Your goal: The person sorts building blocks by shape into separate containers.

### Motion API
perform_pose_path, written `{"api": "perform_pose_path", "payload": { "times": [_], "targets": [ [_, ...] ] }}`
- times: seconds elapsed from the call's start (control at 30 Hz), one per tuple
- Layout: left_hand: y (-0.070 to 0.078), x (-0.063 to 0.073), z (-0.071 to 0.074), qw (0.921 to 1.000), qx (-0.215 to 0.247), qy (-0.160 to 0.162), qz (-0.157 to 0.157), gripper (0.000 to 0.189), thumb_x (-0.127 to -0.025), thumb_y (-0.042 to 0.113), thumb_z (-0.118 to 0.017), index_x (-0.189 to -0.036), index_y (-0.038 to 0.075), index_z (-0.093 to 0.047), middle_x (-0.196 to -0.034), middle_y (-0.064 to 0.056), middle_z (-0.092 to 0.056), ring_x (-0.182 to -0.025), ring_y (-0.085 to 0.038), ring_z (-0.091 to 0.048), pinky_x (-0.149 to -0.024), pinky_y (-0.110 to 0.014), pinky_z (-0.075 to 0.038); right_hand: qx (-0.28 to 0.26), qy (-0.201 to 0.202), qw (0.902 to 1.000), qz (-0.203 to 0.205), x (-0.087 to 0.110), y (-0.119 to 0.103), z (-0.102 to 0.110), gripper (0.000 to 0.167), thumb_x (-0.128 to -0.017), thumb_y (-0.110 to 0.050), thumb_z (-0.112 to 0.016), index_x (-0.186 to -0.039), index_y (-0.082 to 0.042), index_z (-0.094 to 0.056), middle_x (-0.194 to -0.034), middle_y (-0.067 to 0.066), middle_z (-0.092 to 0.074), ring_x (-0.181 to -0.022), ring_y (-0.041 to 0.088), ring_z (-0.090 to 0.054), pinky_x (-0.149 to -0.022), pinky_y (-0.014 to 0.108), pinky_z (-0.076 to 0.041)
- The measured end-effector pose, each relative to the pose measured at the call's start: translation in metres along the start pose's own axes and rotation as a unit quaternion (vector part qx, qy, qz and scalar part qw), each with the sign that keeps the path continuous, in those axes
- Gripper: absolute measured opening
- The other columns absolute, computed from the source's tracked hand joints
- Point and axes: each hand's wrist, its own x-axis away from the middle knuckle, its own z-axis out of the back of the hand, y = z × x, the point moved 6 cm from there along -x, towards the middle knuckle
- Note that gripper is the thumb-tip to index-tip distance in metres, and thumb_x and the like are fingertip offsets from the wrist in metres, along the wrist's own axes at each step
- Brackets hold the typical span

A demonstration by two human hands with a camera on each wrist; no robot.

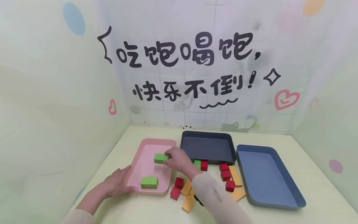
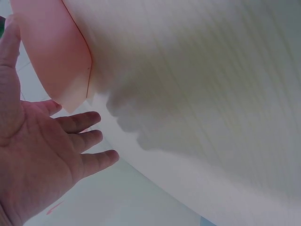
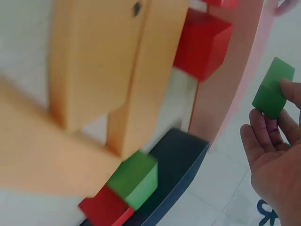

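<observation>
My right hand (image 1: 179, 158) pinches a green block (image 1: 160, 158) between thumb and fingers above the pink tray (image 1: 167, 190). In the right wrist view that green block (image 3: 273, 87) is clear of the tray wall, held near its end. A second green block (image 1: 149, 182) lies inside the pink tray at its near left corner. Along the tray's left side, my left hand (image 1: 117, 183) rests with the thumb at the near corner. Its fingers (image 2: 94, 165) are extended and spread in the left wrist view, beside the tray's pink wall (image 2: 56, 42).
Red cubes (image 1: 175, 193) and orange blocks (image 1: 188, 201) lie right of the pink tray. A third green block (image 1: 197, 164) stands before the dark tray (image 1: 208, 161). More red cubes (image 1: 230, 185) and orange blocks (image 1: 236, 176) lie by the blue tray (image 1: 275, 203). Printed walls surround the table.
</observation>
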Motion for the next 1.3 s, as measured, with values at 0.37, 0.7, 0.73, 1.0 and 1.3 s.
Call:
{"api": "perform_pose_path", "payload": {
  "times": [0.37, 0.7, 0.73, 1.0, 1.3],
  "targets": [
    [0.000, -0.003, 0.000, 0.9999, -0.004, 0.009, -0.005, 0.109, -0.074, 0.056, -0.080, -0.149, -0.007, -0.033, -0.130, -0.034, -0.052, -0.116, -0.052, -0.051, -0.090, -0.069, -0.043, 0.040, -0.010, 0.9990, 0.015, -0.011, -0.019, -0.023, 0.029, -0.086, -0.019, -0.073, -0.112, -0.007, -0.074, -0.093, -0.001, -0.063, -0.079, 0.010, -0.053, -0.075, 0.022, -0.049],
    [0.000, -0.003, 0.000, 0.9999, -0.011, 0.009, -0.009, 0.107, -0.074, 0.056, -0.080, -0.148, -0.007, -0.035, -0.133, -0.032, -0.051, -0.118, -0.054, -0.049, -0.091, -0.069, -0.043, 0.044, -0.012, 0.9989, -0.013, -0.009, -0.017, -0.027, 0.039, -0.095, -0.031, -0.067, -0.128, -0.010, -0.067, -0.114, 0.004, -0.065, -0.106, 0.018, -0.062, -0.092, 0.030, -0.051],
    [0.001, -0.002, 0.001, 0.9998, -0.014, 0.008, -0.008, 0.107, -0.074, 0.056, -0.079, -0.148, -0.007, -0.035, -0.134, -0.032, -0.051, -0.119, -0.055, -0.048, -0.091, -0.070, -0.042, 0.041, -0.007, 0.9990, -0.015, -0.009, -0.016, -0.025, 0.038, -0.096, -0.030, -0.067, -0.128, -0.010, -0.067, -0.114, 0.005, -0.065, -0.107, 0.019, -0.062, -0.091, 0.031, -0.052],
    [0.001, 0.001, -0.002, 0.9997, -0.022, 0.002, 0.003, 0.105, -0.075, 0.057, -0.079, -0.148, -0.005, -0.035, -0.137, -0.032, -0.049, -0.124, -0.059, -0.041, -0.094, -0.073, -0.038, 0.043, 0.006, 0.9987, -0.027, 0.003, 0.002, -0.006, 0.038, -0.096, -0.028, -0.067, -0.128, -0.008, -0.067, -0.115, 0.006, -0.065, -0.106, 0.020, -0.061, -0.090, 0.034, -0.053],
    [0.001, -0.002, 0.001, 0.9995, -0.030, 0.003, 0.011, 0.107, -0.075, 0.061, -0.076, -0.149, -0.005, -0.035, -0.140, -0.034, -0.046, -0.127, -0.062, -0.035, -0.096, -0.076, -0.033, 0.047, 0.063, 0.9967, -0.019, 0.026, 0.034, 0.042, 0.036, -0.094, -0.022, -0.067, -0.125, -0.002, -0.068, -0.115, 0.014, -0.065, -0.107, 0.029, -0.061, -0.093, 0.045, -0.051]
  ]
}}
